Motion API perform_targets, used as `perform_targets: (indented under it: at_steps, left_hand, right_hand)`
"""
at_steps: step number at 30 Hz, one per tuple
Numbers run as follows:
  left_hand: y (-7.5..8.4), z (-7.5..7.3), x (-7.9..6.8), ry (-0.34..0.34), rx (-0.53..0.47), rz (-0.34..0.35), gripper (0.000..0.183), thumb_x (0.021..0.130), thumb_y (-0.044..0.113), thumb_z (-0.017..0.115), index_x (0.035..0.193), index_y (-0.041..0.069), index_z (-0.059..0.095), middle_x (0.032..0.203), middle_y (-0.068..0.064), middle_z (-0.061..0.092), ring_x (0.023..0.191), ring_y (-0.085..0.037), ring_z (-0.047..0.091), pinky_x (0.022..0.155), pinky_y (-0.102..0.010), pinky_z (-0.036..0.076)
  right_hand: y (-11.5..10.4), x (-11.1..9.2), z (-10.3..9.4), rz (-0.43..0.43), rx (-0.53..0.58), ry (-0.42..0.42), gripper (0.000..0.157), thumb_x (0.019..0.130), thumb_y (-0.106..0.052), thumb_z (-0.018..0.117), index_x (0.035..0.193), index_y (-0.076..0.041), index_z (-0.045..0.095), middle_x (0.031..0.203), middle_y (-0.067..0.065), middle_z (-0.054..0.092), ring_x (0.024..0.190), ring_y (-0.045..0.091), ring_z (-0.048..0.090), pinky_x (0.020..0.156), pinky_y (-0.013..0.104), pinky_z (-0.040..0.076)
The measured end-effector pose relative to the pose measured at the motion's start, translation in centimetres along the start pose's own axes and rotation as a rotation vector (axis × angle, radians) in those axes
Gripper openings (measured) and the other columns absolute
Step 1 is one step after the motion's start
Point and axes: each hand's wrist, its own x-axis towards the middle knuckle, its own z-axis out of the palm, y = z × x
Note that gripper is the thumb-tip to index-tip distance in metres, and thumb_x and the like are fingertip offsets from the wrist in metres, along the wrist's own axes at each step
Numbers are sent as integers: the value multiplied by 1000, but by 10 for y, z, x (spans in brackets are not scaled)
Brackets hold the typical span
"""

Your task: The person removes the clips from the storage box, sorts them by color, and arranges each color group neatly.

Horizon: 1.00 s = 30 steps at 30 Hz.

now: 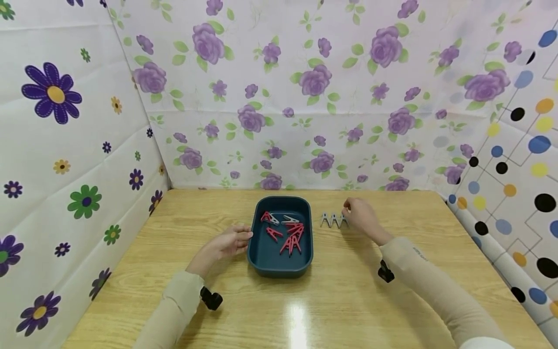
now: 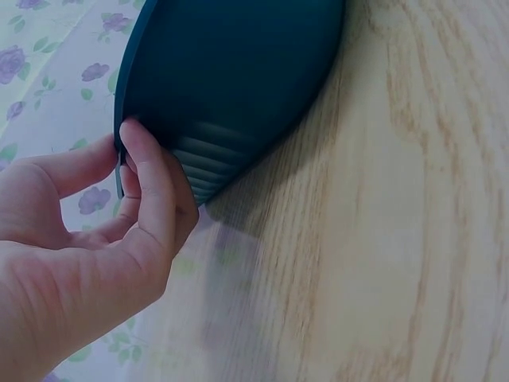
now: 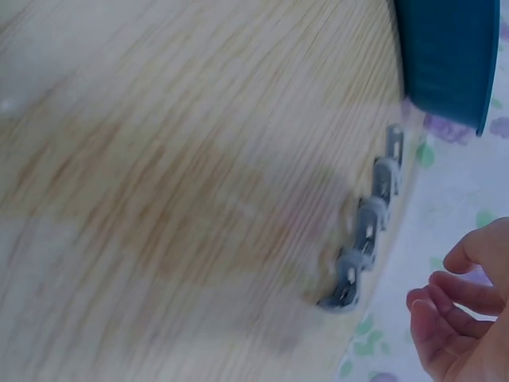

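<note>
"Grey, V-legged little clips (image 3: pixel 368 227): where do they sit, and how would they handle?"

"Side by side in a short row on the tabletop, right of the tub. I'd expect them light and stiff, a bit slippery if smooth, hardly fragile. Metal or plastic, I can't tell."

"Where would you hold one?"

"Near the closed end, I think; squeezing the spread legs would probably spring it."

"And the right hand (image 1: pixel 364 219)?"

"At the row's right end, fingers loosely bent with a narrow gap, nothing visible between them. I can't tell whether it touches the last clip."

"The left hand (image 1: pixel 227 243)?"

"It pinches the left rim of the dark blue, rounded rectangular tub (image 1: pixel 280 272), thumb and fingers meeting at the edge. That wall looks like fairly firm plastic, easy to steady there."

"Anything inside?"

"Red clips (image 1: pixel 294 239), mostly toward the right side, and a pale clip (image 1: pixel 291 220) near the far end."

"What's underneath?"

"A light, grained wooden table (image 1: pixel 348 300), shiny enough at the near side to throw back a bright glare, so things may slide."

"And around it?"

"White cloth with purple roses (image 1: pixel 279 135) along the far side, white cloth with bold daisies (image 1: pixel 39 203) at left, white cloth with coloured dots (image 1: pixel 523 160) at right."
</note>
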Motion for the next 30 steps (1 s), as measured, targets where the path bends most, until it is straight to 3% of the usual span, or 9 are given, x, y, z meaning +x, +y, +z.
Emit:
perform_targets:
  at_steps: [9,23,30]
  left_hand:
    - [-2,0,0,-6,24,16,16,100,13,53,114,7,49,92,2,66,78,-7,62,71,-21,52]
    - [0,1,1,-30,7,21,16,100,10,52,114,6,47,90,3,66,78,-6,63,70,-20,52]
    - [0,1,1,-12,1,16,13,100,9,52,111,9,47,85,5,65,73,-5,61,67,-20,51]
  right_hand:
    - [-22,2,5,-90,33,38,19,91,-10,58,102,3,66,93,17,69,81,26,65,70,40,55]
    - [-51,6,12,-237,88,117,22,91,-11,62,110,-1,64,99,16,65,85,26,65,73,39,55]
    - [-59,11,18,-282,107,105,23,93,-12,61,113,-3,63,108,14,65,95,26,64,80,40,55]
